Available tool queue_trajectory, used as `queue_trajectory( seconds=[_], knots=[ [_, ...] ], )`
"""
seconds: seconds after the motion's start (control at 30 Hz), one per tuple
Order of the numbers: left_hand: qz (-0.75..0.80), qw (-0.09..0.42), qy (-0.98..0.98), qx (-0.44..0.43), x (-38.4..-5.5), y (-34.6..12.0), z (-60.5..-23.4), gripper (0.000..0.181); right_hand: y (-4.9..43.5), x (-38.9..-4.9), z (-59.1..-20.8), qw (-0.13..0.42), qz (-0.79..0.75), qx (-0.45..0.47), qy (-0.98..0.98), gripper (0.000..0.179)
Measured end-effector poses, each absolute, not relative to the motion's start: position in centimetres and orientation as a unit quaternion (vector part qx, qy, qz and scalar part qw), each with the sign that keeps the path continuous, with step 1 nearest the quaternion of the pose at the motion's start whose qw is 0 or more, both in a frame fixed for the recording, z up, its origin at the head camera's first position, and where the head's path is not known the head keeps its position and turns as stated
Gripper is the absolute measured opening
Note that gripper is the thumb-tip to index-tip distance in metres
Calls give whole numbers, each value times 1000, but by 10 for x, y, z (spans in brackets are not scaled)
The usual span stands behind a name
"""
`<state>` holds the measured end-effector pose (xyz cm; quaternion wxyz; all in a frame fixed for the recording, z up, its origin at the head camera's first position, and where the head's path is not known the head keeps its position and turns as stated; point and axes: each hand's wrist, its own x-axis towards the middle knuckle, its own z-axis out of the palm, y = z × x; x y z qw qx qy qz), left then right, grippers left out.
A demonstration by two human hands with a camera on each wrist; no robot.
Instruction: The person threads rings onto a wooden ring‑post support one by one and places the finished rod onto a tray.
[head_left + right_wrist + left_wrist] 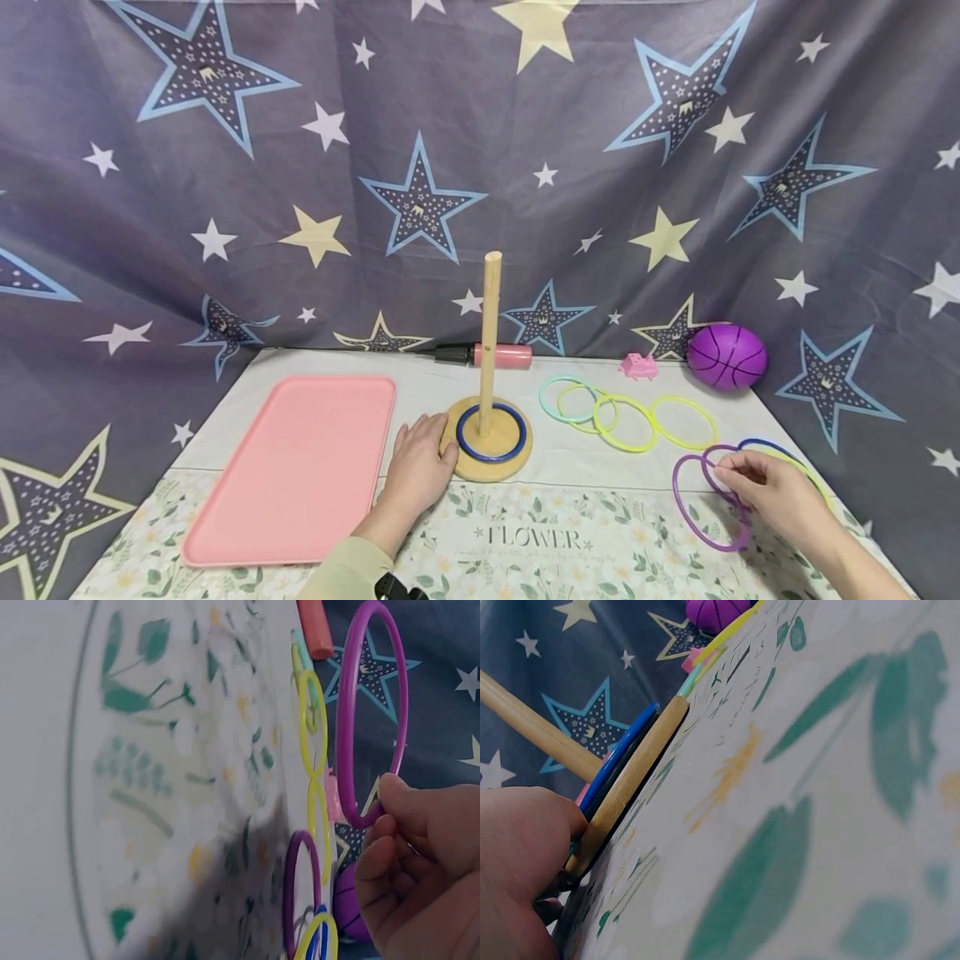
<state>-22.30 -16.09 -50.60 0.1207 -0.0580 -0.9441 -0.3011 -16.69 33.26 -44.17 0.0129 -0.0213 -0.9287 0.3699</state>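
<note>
My left hand (418, 462) lies against the left edge of a round wooden base (487, 471), fingers fairly straight, thumb touching its rim. From the base rises an upright wooden post (491, 333). A dark blue ring (491, 459) lies flat on the base around the post. At the right, my right hand (780, 492) pinches a purple ring (346, 720) between thumb and fingers; the right wrist view shows it held off the table. Below it lie another purple ring (290, 892), a blue ring (322, 945) and a yellow ring (302, 945).
A pink tray (292, 475) lies on the left. Several yellow and turquoise rings (562, 417) overlap right of the post. Behind are a pink-and-black pump (502, 356), a small pink toy (638, 366) and a purple ball (727, 357), before a star-patterned curtain (450, 100).
</note>
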Motion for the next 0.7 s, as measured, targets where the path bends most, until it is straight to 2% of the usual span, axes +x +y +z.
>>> queue_trajectory(
  seconds=[0.23, 0.7],
  knots=[
    [-299, 123, -945, -57, -222, -162, -506, 55, 315, -177, -432, 0, 430, -24, -903, 38],
    [-295, 124, -946, -60, -223, -162, -505, 55, 269, -199, -423, 79, 500, 5, -862, 31]
  ],
)
